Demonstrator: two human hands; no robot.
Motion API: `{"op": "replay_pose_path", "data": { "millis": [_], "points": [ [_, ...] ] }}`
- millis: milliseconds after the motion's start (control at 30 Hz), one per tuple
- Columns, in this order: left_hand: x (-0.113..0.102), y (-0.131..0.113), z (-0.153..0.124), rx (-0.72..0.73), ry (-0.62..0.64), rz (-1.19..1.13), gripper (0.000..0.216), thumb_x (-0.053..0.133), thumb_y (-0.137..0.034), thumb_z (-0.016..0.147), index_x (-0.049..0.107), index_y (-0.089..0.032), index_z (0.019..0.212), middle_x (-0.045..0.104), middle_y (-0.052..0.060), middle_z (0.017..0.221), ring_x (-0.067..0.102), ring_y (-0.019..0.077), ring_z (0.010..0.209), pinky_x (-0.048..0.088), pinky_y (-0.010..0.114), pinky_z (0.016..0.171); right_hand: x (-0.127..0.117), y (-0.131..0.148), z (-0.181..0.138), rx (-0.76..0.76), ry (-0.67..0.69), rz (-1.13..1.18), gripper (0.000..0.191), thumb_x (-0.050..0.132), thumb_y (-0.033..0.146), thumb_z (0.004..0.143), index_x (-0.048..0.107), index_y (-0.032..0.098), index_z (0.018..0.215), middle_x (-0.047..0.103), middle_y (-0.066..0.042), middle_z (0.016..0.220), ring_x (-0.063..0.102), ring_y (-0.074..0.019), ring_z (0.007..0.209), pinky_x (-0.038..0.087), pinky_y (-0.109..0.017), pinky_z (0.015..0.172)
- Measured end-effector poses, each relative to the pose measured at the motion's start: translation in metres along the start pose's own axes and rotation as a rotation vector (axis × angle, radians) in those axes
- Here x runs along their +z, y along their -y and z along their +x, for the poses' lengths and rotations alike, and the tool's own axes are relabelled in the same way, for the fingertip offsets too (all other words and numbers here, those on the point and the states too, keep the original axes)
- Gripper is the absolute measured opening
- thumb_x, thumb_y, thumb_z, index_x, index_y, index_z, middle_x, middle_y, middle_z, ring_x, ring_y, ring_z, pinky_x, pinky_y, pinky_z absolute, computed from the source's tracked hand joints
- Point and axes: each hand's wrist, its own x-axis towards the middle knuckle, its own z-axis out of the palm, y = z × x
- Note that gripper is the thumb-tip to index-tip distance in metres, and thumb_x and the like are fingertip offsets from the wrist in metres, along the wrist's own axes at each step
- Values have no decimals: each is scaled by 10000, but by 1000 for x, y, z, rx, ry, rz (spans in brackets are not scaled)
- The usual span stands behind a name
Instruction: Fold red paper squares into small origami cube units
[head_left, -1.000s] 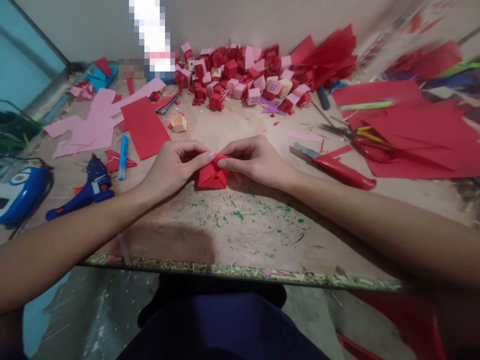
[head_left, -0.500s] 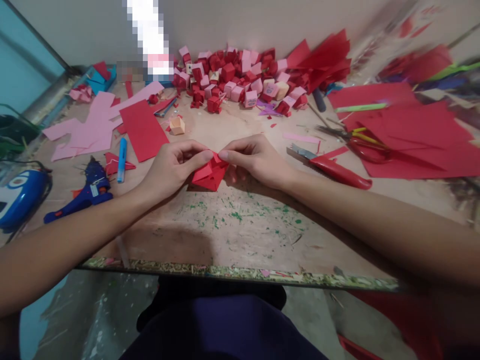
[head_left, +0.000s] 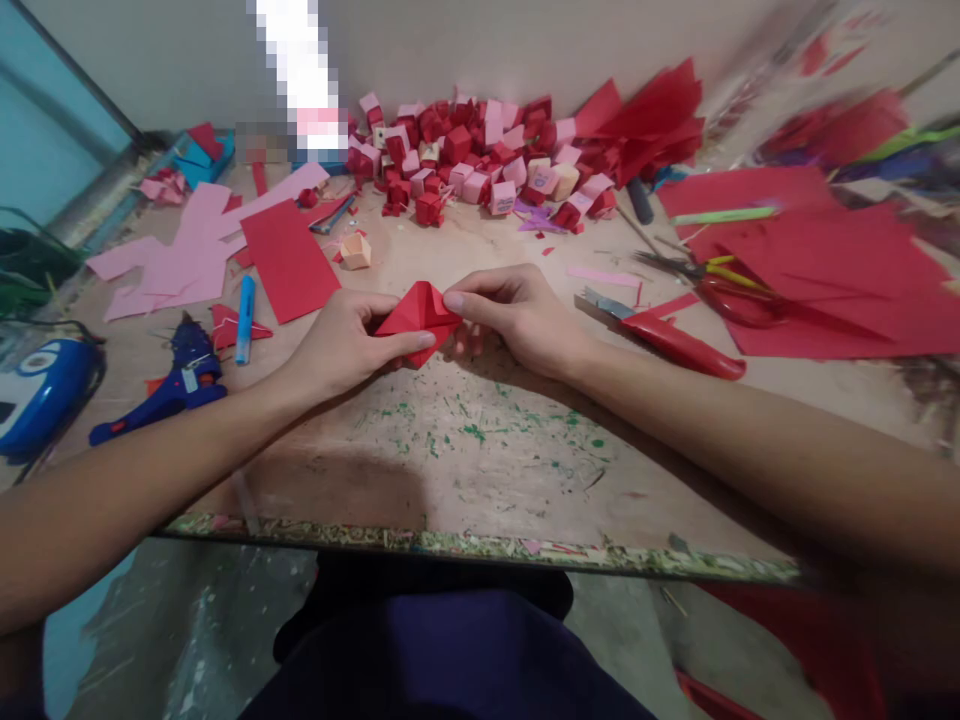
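A small folded piece of red paper (head_left: 417, 313) is held between both hands above the middle of the wooden table (head_left: 480, 470). My left hand (head_left: 346, 338) grips its left side, with the thumb lying across the lower front. At the right corner, my right hand (head_left: 517, 312) pinches the paper between thumb and fingers. The paper has creased, pointed flaps, one peak facing away from me and another toward me. A small cream paper box (head_left: 355, 251) stands just beyond the left hand, near a flat red paper sheet (head_left: 291, 260).
Many red and pink paper cubes (head_left: 472, 165) are heaped at the back. Left lie a blue glue gun (head_left: 180, 380), a blue marker (head_left: 244, 320) and pink paper (head_left: 184, 245). Right are red-handled pliers (head_left: 667, 335), scissors (head_left: 720, 280) and red sheets (head_left: 840, 270).
The red paper has been turned so a peak now points away from me. My left thumb has slid down across its front, while the right hand keeps its pinch at the right.
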Motion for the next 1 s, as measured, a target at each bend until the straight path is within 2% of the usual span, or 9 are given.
{"op": "replay_pose_path", "data": {
  "millis": [133, 300, 467, 633, 700, 800, 900, 1000],
  "points": [
    [-3, 2, 1, 1, 26, 34, 175, 814, -331, 803, 788, -158, 794, 693, 13, 619, 587, 131, 541, 423, 239, 498, -3, -1, 0, -38, 57, -22, 247, 780, 363, 933, 792, 125, 867, 655, -1, 581, 554, -100, 513, 403, -231, 480],
    [-2, 6, 1, 18, 56, 26, 153, 804, -312, 805, 794, -160, 814, 703, 16, 643, 592, 130, 541, 438, 243, 504, -8, 0, 2, -72, 181, -56, 238, 824, 367, 900, 818, 129, 914, 695, -9, 684, 555, -100, 575, 421, -242, 526],
    [0, 0, 0, -32, 64, -19, 177, 855, -296, 754, 794, -152, 839, 716, 20, 701, 631, 143, 612, 476, 231, 525, -8, 0, 3, -49, 161, -71, 169, 812, 281, 887, 802, 112, 873, 691, -11, 661, 547, -93, 543, 405, -237, 502],
    [2, -2, -3, -11, 91, -114, 377, 964, -336, 628, 772, -170, 908, 725, 4, 809, 669, 161, 710, 564, 234, 578, -2, 0, 2, -14, 62, -26, 131, 790, 224, 889, 778, 107, 831, 632, 8, 579, 525, -83, 504, 389, -221, 473],
    [3, 1, -4, 12, 79, -149, 382, 954, -393, 657, 757, -175, 901, 711, 1, 802, 657, 152, 692, 561, 229, 558, -1, 0, 1, -1, 26, 1, 133, 794, 220, 884, 771, 110, 811, 624, 12, 569, 505, -77, 487, 370, -218, 456],
    [3, 3, -4, 42, 34, -167, 293, 866, -431, 786, 738, -173, 840, 677, -5, 717, 616, 122, 602, 506, 208, 506, 0, 0, 0, 8, -8, 6, 146, 794, 226, 882, 768, 111, 796, 627, 7, 566, 501, -77, 481, 353, -221, 443],
    [3, 4, -4, 95, -9, -137, 223, 794, -379, 873, 745, -173, 803, 653, -12, 629, 570, 96, 526, 437, 197, 476, -1, 0, 0, -11, -5, -35, 156, 792, 246, 886, 777, 111, 808, 630, 3, 567, 507, -83, 489, 365, -230, 452],
    [2, 6, -2, 131, -27, -103, 196, 774, -333, 892, 742, -180, 774, 647, -17, 588, 558, 92, 496, 414, 202, 467, -2, 0, 0, -29, 11, -62, 169, 784, 261, 895, 775, 117, 808, 629, 3, 566, 511, -88, 497, 379, -236, 464]
  ]
}}
